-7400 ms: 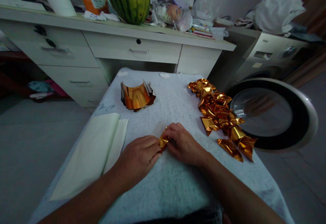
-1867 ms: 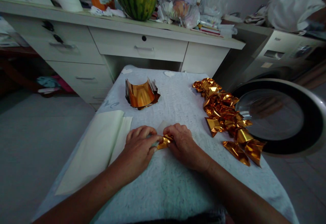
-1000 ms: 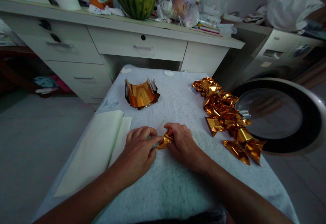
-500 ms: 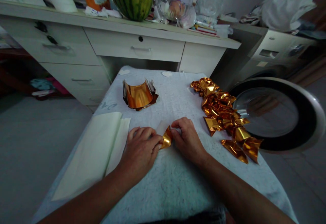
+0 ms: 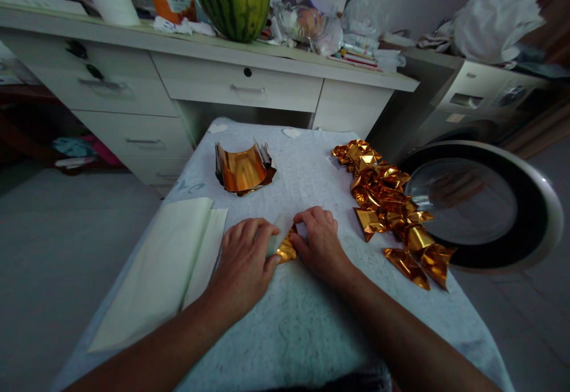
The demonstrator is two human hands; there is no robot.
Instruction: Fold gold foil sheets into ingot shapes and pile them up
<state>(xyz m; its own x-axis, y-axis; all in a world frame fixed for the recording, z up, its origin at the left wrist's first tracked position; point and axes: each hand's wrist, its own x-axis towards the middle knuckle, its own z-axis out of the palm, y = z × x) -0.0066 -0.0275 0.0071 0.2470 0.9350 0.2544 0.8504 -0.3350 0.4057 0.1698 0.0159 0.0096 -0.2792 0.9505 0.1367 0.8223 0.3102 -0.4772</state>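
Between my two hands, at the middle of the cloth-covered table, lies a small folded piece of gold foil paper (image 5: pixel 287 248) with a pale paper edge showing behind it. My right hand (image 5: pixel 321 237) pinches its right corner with thumb and fingers. My left hand (image 5: pixel 246 252) is curled over the left side, thumb at the foil's lower left corner. A curved stack of gold foil sheets (image 5: pixel 243 169) stands beyond my hands to the left. On the right, a pile of folded gold foil pieces (image 5: pixel 385 193) runs along the table's edge.
A stack of pale paper sheets (image 5: pixel 154 273) lies left of my left hand. The table (image 5: pixel 294 332) has a light blue cloth. Behind it is a white desk (image 5: pixel 205 83) with half a watermelon (image 5: pixel 231 6) on top. An open washing machine door (image 5: pixel 481 202) stands at the right.
My left fingers have lifted and shifted slightly left, so the gap between thumb and forefinger is wider. The foil piece now lies flatter and more triangular, with my right hand still at its corner.
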